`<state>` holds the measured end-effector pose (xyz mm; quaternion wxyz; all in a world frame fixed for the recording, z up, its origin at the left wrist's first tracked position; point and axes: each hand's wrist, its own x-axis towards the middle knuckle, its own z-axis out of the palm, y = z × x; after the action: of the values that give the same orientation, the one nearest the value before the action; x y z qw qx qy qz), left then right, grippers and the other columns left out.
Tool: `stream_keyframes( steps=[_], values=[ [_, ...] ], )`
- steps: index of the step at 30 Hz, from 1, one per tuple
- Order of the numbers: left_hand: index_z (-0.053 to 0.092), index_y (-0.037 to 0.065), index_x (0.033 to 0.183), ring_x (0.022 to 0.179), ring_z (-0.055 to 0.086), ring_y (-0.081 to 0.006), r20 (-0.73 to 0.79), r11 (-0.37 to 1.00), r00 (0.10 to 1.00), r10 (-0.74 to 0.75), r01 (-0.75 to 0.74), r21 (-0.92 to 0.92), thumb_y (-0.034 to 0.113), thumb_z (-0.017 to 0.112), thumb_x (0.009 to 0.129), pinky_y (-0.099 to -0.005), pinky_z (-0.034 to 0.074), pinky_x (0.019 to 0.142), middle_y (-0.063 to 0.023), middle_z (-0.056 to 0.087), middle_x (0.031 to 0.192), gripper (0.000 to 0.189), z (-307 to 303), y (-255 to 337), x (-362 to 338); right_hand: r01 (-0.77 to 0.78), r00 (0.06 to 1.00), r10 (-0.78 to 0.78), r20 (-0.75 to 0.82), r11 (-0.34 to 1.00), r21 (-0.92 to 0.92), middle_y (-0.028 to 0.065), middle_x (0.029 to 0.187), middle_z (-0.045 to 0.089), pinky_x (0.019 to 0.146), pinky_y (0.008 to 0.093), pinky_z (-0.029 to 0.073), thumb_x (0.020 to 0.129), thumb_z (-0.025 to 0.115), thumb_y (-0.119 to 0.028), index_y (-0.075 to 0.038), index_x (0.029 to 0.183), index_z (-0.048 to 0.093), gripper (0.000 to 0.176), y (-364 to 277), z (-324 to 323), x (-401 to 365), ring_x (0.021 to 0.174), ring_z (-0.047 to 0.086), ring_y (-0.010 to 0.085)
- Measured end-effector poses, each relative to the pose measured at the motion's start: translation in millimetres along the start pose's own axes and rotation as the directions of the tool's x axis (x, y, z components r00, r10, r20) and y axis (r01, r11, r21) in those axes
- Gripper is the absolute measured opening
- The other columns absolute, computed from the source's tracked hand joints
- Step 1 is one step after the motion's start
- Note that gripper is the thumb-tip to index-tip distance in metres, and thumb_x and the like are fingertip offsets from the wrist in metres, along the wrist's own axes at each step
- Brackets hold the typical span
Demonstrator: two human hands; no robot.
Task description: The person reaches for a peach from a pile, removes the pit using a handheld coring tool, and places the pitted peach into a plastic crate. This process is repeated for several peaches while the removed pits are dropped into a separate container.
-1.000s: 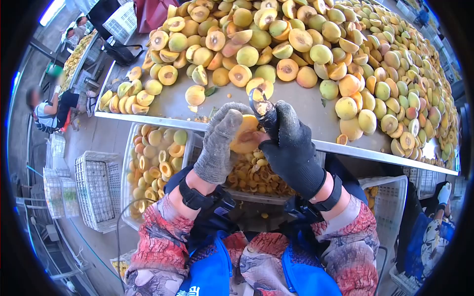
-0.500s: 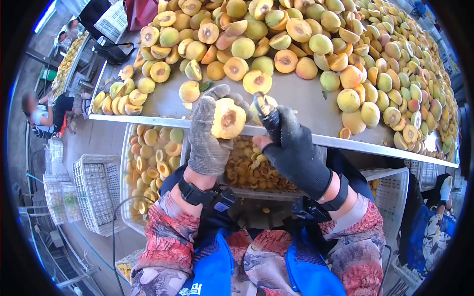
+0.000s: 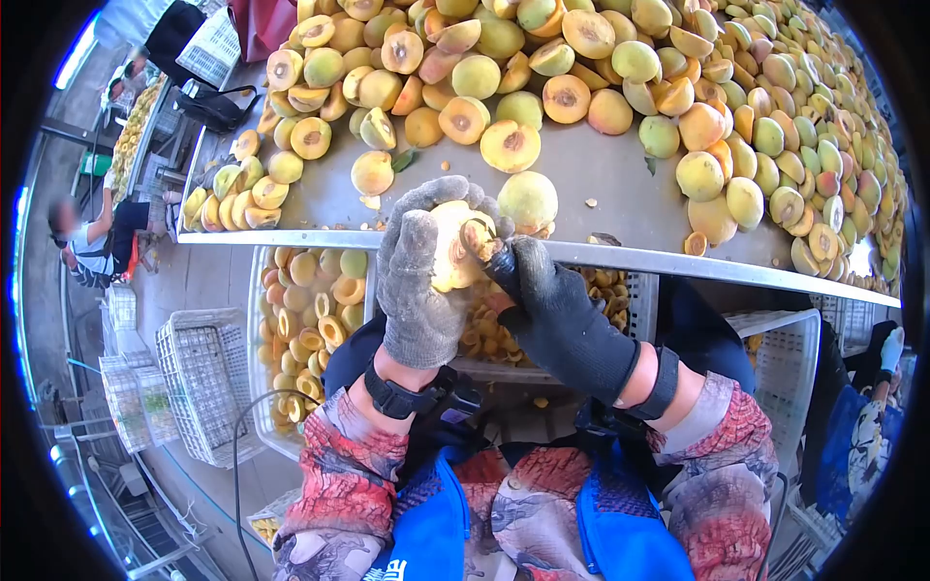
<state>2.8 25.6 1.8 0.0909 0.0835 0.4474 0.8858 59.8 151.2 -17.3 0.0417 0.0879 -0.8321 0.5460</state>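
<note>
My left hand point(image 3: 417, 281), in a grey glove, is closed around a pale yellow fruit half point(image 3: 450, 254) above the table's front edge. In a black glove, my right hand point(image 3: 572, 324) grips a small tool point(image 3: 480, 239) with a dark handle and a curved metal loop. The loop touches the cut face of the fruit half, over its centre. A round yellow-green fruit point(image 3: 528, 201) lies on the metal table point(image 3: 601, 194) just beyond my hands.
Halved fruit point(image 3: 591, 39) is heaped across the table's back and right. Below its front edge are a crate of fruit halves point(image 3: 302, 339) and a bin of smaller pieces point(image 3: 484, 334). An empty white crate point(image 3: 205, 387) stands left. Other people point(image 3: 92, 237) are at both sides.
The tool in my right hand has moved left and down onto the fruit half. My left hand has turned and wraps the fruit more. The view has shifted slightly.
</note>
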Motion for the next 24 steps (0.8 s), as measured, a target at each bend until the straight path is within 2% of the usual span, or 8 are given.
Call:
stream_keyframes(
  steps=[3,4,6,7,9,15,19,24],
  values=[
    [0.048,-0.001,0.11,0.087,0.059,-0.0223,0.009,0.997,0.998,0.055,-0.055,0.06,0.026,0.05,0.091,-0.0345,0.05,0.078,-0.0137,0.056,0.099,0.033,4,0,-4,0.001,0.999,0.001,0.034,0.999,-0.054,0.0218,0.095,0.054,0.074,0.0441,0.045,0.073,0.06,-0.001,-0.004,0.122,0.044,0.052,5,4,-3,0.089,0.055,0.0419],
    [0.048,-0.001,0.11,0.087,0.059,-0.0223,0.009,0.997,0.999,0.048,-0.049,0.064,0.026,0.05,0.091,-0.0345,0.05,0.078,-0.0137,0.056,0.099,0.033,6,0,-4,0.027,0.999,-0.026,0.027,0.998,-0.052,0.0219,0.09,0.054,0.072,0.0445,0.045,0.074,0.059,-0.004,-0.003,0.114,0.043,0.043,7,5,-4,0.086,0.055,0.0414],
    [0.049,-0.002,0.107,0.086,0.059,-0.0196,0.077,0.927,0.984,0.159,-0.176,0.331,0.015,0.05,0.09,-0.032,0.049,0.078,-0.0134,0.056,0.1,0.024,7,0,-7,0.046,0.999,-0.045,0.019,0.998,-0.041,0.0221,0.086,0.055,0.069,0.045,0.044,0.075,0.057,-0.007,-0.003,0.106,0.043,0.035,8,8,-5,0.084,0.055,0.041],
    [0.049,-0.002,0.107,0.086,0.059,-0.0196,0.075,0.927,0.986,0.151,-0.167,0.337,0.015,0.05,0.09,-0.032,0.049,0.078,-0.0134,0.056,0.1,0.024,1,0,-8,0.037,0.999,-0.037,0.032,0.999,0.009,0.0218,0.087,0.055,0.069,0.0451,0.045,0.074,0.057,-0.007,-0.003,0.107,0.043,0.036,7,8,-6,0.084,0.055,0.0409],
    [0.047,0.002,0.114,0.092,0.057,-0.026,0.115,0.821,0.986,0.121,-0.164,0.546,0.043,0.04,0.092,-0.0389,0.048,0.081,-0.0147,0.056,0.103,0.047,-12,-3,-9,0.021,0.999,-0.024,0.045,0.998,0.063,0.0215,0.087,0.055,0.069,0.0452,0.045,0.074,0.057,-0.006,-0.003,0.107,0.044,0.037,2,8,-8,0.084,0.055,0.0408],
    [0.047,0.001,0.113,0.082,0.06,-0.0282,0.153,0.87,0.987,0.055,-0.122,0.477,0.045,0.04,0.091,-0.0386,0.05,0.075,-0.0182,0.058,0.096,0.05,-9,3,-12,-0.017,0.995,0.008,0.099,0.996,0.086,0.021,0.093,0.052,0.067,0.0452,0.046,0.072,0.058,-0.005,-0.003,0.108,0.046,0.038,-8,5,-16,0.082,0.055,0.0418],
    [0.047,0.0,0.111,0.079,0.06,-0.0288,0.169,0.866,0.985,0.044,-0.122,0.485,0.046,0.041,0.09,-0.0388,0.051,0.073,-0.0201,0.059,0.092,0.051,-9,4,-11,0.067,0.992,-0.068,0.109,0.998,0.02,0.0223,0.098,0.054,0.069,0.0441,0.047,0.072,0.061,-0.002,-0.002,0.123,0.043,0.054,-2,8,-23,0.081,0.057,0.0421],
    [0.053,-0.004,0.103,0.079,0.061,-0.0265,0.281,0.928,0.949,-0.144,0.032,0.37,0.043,0.05,0.086,-0.0368,0.051,0.073,-0.0187,0.061,0.09,0.05,-13,10,-3,0.047,0.984,-0.041,0.172,0.998,-0.034,0.0234,0.094,0.055,0.067,0.0433,0.047,0.072,0.064,-0.005,-0.001,0.124,0.039,0.058,-3,6,-28,0.081,0.057,0.0423]
  ],
)
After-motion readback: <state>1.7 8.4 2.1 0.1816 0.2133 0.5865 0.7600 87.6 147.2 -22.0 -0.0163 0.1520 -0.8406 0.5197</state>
